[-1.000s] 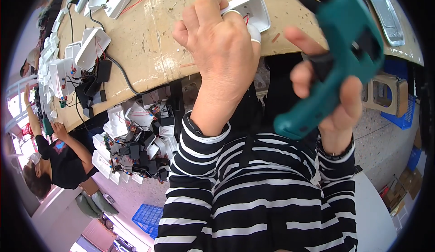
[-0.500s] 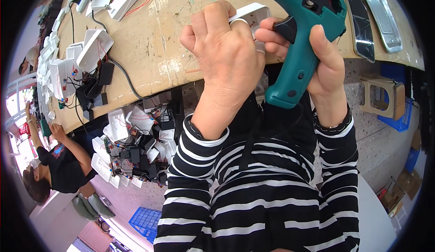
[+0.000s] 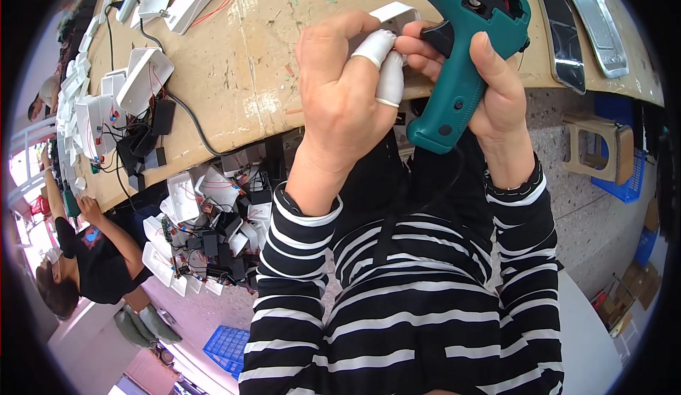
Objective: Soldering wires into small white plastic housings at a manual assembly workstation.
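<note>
My right hand (image 3: 499, 86) grips a green glue gun (image 3: 454, 90) by its handle, with fingertips near the black trigger (image 3: 438, 38). The gun's nozzle points up and away, toward the table's far side. Close to its left, my left hand (image 3: 340, 86) is curled at a white plastic case (image 3: 399, 15), holding it over the table edge. White finger cots (image 3: 389, 79) cover two fingers of that hand. Its thumb and most of the case are hidden. The fingertips of both hands nearly meet at the case.
White cases with wires and black boxes (image 3: 145, 86) lie on the table's left. Below the edge is a heap of similar parts (image 3: 213, 225). A black panel (image 3: 560, 36) and a clear tray (image 3: 592, 26) lie at right. A stool (image 3: 603, 146) stands beyond. A co-worker (image 3: 99, 253) sits left.
My left hand has turned, bringing its covered fingers into view and bending them toward the case. The glue gun and my right hand have shifted slightly left and up.
</note>
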A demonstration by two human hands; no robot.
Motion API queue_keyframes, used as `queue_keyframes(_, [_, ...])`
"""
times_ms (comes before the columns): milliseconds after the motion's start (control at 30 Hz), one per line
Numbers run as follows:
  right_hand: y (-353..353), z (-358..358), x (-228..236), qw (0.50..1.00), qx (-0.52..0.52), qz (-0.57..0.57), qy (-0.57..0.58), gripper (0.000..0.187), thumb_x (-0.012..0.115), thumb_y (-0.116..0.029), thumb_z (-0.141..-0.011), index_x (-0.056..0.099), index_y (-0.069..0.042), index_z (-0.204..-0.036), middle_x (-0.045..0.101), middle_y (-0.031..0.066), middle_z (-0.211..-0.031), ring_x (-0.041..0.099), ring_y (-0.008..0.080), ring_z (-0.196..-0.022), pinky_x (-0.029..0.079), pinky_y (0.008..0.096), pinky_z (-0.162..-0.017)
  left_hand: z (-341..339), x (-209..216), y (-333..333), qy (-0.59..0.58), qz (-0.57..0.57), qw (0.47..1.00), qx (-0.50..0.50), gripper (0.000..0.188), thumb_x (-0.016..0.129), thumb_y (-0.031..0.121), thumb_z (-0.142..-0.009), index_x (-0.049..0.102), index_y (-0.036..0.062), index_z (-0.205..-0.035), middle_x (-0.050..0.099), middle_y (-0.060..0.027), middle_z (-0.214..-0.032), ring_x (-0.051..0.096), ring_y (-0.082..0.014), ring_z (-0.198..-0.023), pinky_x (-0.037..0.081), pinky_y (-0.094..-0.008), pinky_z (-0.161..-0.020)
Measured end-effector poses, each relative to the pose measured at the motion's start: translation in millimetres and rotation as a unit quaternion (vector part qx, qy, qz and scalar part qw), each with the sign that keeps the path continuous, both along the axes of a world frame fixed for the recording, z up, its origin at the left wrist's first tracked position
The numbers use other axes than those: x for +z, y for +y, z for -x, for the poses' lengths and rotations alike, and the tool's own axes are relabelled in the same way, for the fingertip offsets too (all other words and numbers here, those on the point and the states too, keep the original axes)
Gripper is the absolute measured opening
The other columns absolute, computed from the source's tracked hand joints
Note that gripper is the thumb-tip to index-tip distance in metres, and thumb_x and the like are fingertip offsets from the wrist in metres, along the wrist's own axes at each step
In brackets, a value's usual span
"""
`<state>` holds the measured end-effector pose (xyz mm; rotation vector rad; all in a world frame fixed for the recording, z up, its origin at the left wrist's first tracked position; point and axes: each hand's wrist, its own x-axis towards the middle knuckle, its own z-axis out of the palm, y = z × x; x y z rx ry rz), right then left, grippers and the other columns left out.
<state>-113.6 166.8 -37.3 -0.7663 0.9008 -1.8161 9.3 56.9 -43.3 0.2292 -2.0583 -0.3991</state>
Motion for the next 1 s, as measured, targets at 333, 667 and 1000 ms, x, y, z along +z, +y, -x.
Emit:
queue_keyframes(333, [5,4,3,1.000,-0.008,0.002,0.030,0.056,0.044,-0.035,-0.089,0.032,0.006,-0.124,0.046,0.0272,-0.116,0.052,0.0332,-0.104,0.045,0.0370,-0.089,6,-1,6,0.022,-0.034,0.998,0.038,0.016,0.062,0.000,-0.057,0.059,-0.0012,-0.073,0.055,-0.0098,-0.087,0.051,-0.0226,-0.077,0.034,-0.0324,-0.073])
queue_keyframes(667, [92,9,24,0.985,-0.088,-0.073,0.132,0.078,0.060,-0.043,-0.077,0.026,0.006,-0.128,0.044,0.0284,-0.116,0.059,0.0264,-0.088,0.054,0.0334,-0.071,14,-4,3,0.002,0.016,0.994,0.109,0.014,0.059,-0.001,-0.053,0.057,-0.0031,-0.067,0.055,-0.0093,-0.084,0.049,-0.0223,-0.076,0.035,-0.0325,-0.070])
queue_keyframes(1000, [137,-22,28,0.942,-0.200,-0.200,0.182,0.082,0.073,-0.042,-0.065,0.039,0.010,-0.118,0.054,0.0224,-0.107,0.058,0.0148,-0.067,0.048,0.0219,-0.054,15,-4,1,-0.020,0.026,0.993,0.115,0.010,0.057,-0.002,-0.051,0.053,-0.0032,-0.060,0.054,-0.0100,-0.083,0.049,-0.0232,-0.074,0.035,-0.0335,-0.068])
